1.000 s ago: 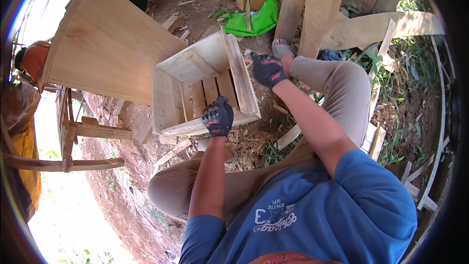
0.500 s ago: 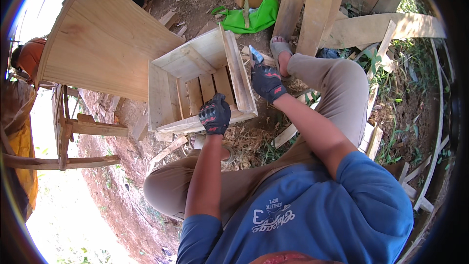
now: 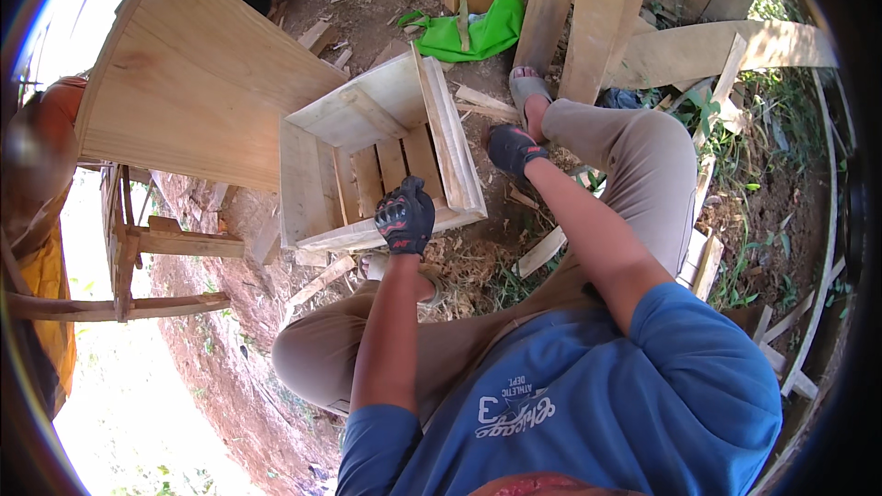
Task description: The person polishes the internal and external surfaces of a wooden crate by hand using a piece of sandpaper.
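A slatted wooden crate (image 3: 308,179) of pale boards lies in front of me, its open side facing up. My left hand (image 3: 405,217), in a black glove with red marks, is closed over the crate's near edge. To the right of the crate, apart from it, is my right hand (image 3: 516,150) in a matching glove. Its fingers curl down and away from view, and whatever they hold is hidden beneath or behind the hand.
A large wooden panel (image 3: 202,83) stands against the crate's left side. Beyond lies a bright green bag (image 3: 473,32) near upright planks (image 3: 588,28). Wood scraps (image 3: 487,103) litter the soil beside my foot. At far left is a person in an orange top (image 3: 60,119).
My right hand has turned downward and shifted slightly right. The pale, shiny thing that stuck up from it no longer shows. My left hand and the crate stay in place.
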`<state>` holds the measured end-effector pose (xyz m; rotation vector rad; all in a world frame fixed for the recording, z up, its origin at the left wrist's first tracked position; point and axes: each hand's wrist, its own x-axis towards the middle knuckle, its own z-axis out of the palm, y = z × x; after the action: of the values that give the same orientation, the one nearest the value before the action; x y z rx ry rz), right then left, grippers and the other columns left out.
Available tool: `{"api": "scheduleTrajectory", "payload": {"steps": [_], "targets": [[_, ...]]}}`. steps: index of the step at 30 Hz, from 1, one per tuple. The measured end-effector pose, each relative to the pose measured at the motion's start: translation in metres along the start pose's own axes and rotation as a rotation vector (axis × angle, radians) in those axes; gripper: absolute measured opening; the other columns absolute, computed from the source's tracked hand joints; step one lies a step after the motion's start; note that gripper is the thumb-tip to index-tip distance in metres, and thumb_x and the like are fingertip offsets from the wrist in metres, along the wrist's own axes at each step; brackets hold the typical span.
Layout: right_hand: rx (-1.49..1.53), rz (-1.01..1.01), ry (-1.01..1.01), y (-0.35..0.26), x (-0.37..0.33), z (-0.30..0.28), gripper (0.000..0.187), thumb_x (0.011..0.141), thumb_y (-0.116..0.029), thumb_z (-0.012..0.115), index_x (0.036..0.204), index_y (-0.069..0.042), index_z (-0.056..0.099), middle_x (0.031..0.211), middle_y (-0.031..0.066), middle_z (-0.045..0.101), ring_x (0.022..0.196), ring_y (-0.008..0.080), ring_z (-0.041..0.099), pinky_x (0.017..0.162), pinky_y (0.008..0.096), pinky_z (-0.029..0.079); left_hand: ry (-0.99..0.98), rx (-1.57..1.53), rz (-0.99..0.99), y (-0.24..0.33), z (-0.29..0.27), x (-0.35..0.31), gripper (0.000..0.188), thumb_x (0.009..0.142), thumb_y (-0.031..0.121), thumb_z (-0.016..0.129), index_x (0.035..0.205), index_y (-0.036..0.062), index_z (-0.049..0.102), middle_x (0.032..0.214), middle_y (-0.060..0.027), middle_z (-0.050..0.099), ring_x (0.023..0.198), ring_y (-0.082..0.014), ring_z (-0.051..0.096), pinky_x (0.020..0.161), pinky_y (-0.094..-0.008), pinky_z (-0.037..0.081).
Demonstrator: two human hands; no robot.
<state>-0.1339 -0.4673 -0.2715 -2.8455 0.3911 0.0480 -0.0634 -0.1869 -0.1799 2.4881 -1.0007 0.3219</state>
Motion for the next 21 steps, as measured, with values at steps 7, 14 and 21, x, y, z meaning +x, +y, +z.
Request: {"api": "scheduleTrajectory", "payload": {"steps": [7, 14, 21], "targets": [[-0.247, -0.310, -0.384, 0.007, -0.005, 0.063, 0.025, 0.098, -0.024, 0.066, 0.109, -0.007, 0.080, 0.104, 0.0109, 0.080, 0.094, 0.0355, 0.077, 0.084, 0.0497, 0.059, 0.006, 0.002, 0.043, 0.013, 0.007, 0.013, 0.014, 0.090, 0.018, 0.065, 0.098, 0.0183, 0.077, 0.086, -0.0128, 0.078, 0.080, -0.0357, 0.074, 0.075, -0.0496, 0.057], [-0.295, -0.502, -0.799, -0.055, -0.059, -0.020, 0.030, 0.098, -0.022, 0.063, 0.121, -0.006, 0.074, 0.113, 0.0105, 0.077, 0.106, 0.0301, 0.076, 0.085, 0.0485, 0.061, -0.013, 0.004, -0.027, -0.016, -0.001, -0.015, 0.014, 0.092, 0.017, 0.064, 0.100, 0.0169, 0.076, 0.087, -0.0139, 0.077, 0.082, -0.0371, 0.074, 0.076, -0.0507, 0.056], [-0.189, 0.051, 0.593, -0.039, -0.020, -0.042, 0.026, 0.097, -0.016, 0.057, 0.112, 0.000, 0.070, 0.087, 0.0186, 0.075, 0.070, 0.0296, 0.074, 0.061, 0.0490, 0.056, 0.025, -0.006, 0.012, -0.005, 0.002, -0.001, 0.015, 0.088, 0.018, 0.066, 0.097, 0.0147, 0.078, 0.088, -0.0137, 0.079, 0.079, -0.0348, 0.075, 0.076, -0.0499, 0.057]]}}
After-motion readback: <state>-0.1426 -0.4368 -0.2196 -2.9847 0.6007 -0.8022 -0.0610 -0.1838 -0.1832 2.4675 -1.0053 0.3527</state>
